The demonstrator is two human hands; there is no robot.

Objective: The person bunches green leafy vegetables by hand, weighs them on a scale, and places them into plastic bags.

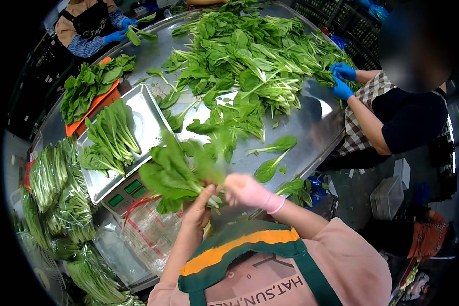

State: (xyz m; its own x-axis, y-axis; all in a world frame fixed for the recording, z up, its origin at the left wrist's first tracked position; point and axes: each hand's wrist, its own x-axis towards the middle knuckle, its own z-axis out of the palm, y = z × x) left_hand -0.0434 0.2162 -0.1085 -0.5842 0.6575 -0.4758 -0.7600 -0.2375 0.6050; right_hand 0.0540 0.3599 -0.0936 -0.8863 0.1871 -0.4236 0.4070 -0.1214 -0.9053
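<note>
Over the steel surface point(311, 120), the left hand point(195, 213) is clamping its fingers around a leafy green bunch point(169, 172), leaves fanning up-left, pale stems point(214, 202) pointing right toward the nearby pink-gloved right hand point(247, 192); blur is hiding whether its fingers are gripping anything.

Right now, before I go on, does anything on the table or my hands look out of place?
Mildly, yes. A few loose leaves lie on the metal table, apart from the big heap of greens. Also, your right hand wears a pink glove, while your left hand looks bare.
</note>
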